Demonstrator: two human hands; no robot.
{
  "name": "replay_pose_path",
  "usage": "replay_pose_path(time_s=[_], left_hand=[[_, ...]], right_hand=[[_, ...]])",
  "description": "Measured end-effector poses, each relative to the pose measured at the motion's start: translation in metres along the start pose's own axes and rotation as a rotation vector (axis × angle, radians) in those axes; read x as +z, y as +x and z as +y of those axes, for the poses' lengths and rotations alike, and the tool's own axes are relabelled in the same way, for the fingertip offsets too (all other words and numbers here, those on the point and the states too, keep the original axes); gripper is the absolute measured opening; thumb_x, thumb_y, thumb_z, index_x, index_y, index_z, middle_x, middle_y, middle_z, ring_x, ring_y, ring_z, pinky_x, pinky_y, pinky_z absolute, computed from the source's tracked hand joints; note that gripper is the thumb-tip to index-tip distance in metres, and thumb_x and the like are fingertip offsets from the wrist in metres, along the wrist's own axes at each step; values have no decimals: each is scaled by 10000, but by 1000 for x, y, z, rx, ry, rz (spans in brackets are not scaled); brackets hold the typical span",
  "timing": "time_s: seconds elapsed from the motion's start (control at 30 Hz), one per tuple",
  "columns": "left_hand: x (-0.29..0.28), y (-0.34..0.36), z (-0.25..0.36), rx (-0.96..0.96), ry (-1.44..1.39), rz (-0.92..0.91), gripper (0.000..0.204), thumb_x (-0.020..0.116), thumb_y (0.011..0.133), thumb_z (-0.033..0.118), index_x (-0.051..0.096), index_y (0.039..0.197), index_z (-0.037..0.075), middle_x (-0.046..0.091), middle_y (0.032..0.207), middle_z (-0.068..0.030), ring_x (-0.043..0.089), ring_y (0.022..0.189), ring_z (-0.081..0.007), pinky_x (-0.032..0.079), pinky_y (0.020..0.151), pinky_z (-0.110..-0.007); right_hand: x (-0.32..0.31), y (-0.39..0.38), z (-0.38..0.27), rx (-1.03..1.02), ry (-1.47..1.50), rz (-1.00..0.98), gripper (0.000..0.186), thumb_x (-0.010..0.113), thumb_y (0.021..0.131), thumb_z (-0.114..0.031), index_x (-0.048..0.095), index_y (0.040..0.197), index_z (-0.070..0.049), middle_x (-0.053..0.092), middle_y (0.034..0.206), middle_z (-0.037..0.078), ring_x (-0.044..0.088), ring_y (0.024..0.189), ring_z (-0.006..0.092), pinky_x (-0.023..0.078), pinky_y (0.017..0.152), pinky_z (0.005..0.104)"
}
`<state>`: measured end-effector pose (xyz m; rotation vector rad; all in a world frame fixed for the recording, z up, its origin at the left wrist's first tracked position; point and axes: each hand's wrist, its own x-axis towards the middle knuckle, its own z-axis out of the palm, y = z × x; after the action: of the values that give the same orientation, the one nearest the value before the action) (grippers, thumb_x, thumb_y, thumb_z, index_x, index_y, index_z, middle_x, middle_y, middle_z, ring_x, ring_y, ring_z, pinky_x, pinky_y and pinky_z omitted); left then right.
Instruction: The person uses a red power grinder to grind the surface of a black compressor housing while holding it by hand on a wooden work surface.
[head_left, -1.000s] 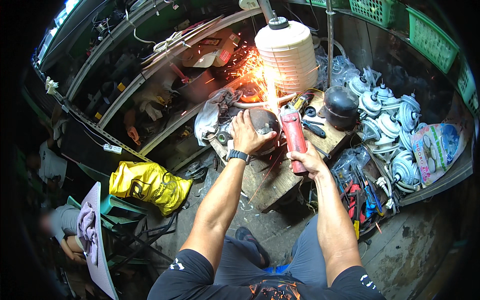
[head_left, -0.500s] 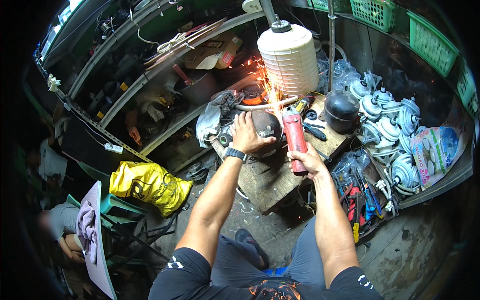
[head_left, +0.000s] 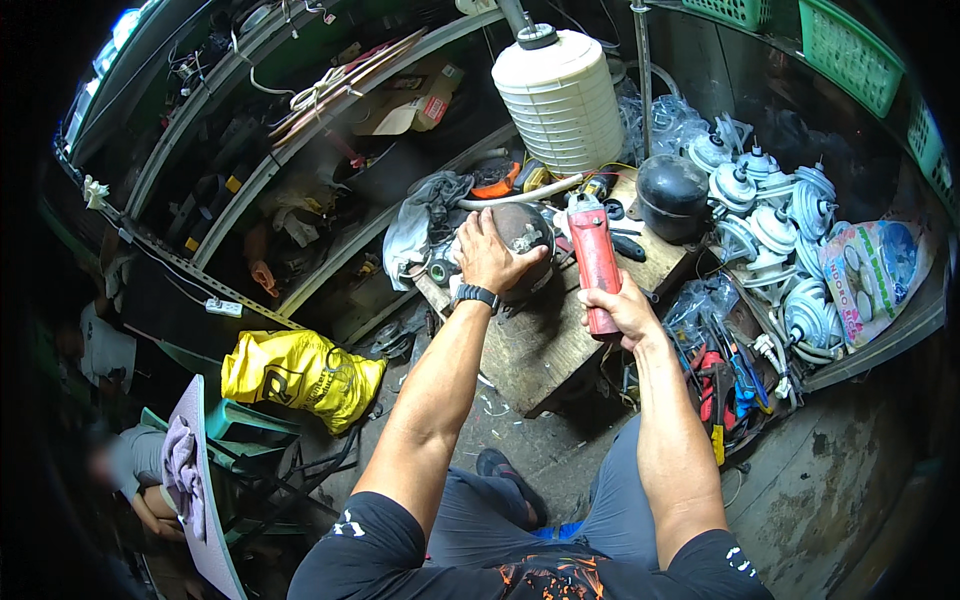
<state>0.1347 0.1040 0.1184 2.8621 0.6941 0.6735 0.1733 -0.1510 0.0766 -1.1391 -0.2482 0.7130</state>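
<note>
My left hand (head_left: 490,258) lies on the near left side of a dark, rounded metal shell (head_left: 525,225), fingers stretched out and thumb reaching across it. The shell's upper side has a bare, bright rough patch. In my right hand (head_left: 624,310) is a red angle grinder (head_left: 594,260), gripped round the rear of its body. Its head points away from me, just right of the shell; I cannot tell whether the two touch. No sparks show. Both rest over a worn wooden block (head_left: 520,365), which bears the shell.
A black dome-shaped shell (head_left: 672,198) sits on the block's right side. Behind stands a white ribbed tank (head_left: 560,100). Grey-white round motor parts (head_left: 775,228) are heaped at right, above pliers (head_left: 712,385). A yellow bag (head_left: 300,375) lies left; a person (head_left: 145,470) is beyond it.
The spray of orange sparks at the grinder's head is gone. The grinder has come slightly up and away from the shell, while my left hand stays on it. The view has shifted a little.
</note>
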Motion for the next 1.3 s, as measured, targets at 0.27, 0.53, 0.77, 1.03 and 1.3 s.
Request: replay_pose_path(time_s=[0.27,0.53,0.77,1.03,1.3], left_hand=[[3,-2,16,-147,21,10,1287,897,665,747,415,1597,0,411,1626,-264,371,1525,-437,406,1182,-625],[2,8,-4,-58,-2,-124,1321,794,715,844,375,1623,-20,378,1653,-301,333,1553,-469,330,1248,-607],[11,7,-14,-36,12,-50,1352,825,702,815,355,1624,-53,364,1667,-317,309,1569,-484,277,1290,-564],[10,8,-15,-11,-2,-26,1317,856,684,779,393,1593,-53,413,1628,-323,365,1540,-473,311,1279,-541],[8,8,-15,7,-25,-18,1307,865,685,762,399,1583,-65,421,1616,-337,381,1526,-488,318,1277,-547]], right_hand=[[0,10,6,13,-42,26,557,862,857,-117,493,1270,-53,651,986,73,699,686,183,636,611,353],[-1,18,19,42,-74,21,589,866,854,-89,491,1306,-44,666,1026,82,705,743,175,634,626,356],[2,18,17,51,-47,-15,660,901,816,-110,457,1300,-50,674,973,100,710,686,193,615,590,363],[3,18,20,20,-66,-4,654,899,816,-106,457,1293,-49,677,995,105,706,664,202,620,586,374],[3,22,19,28,-54,-9,659,904,817,-116,448,1288,-54,674,980,103,700,657,192,615,574,356]])
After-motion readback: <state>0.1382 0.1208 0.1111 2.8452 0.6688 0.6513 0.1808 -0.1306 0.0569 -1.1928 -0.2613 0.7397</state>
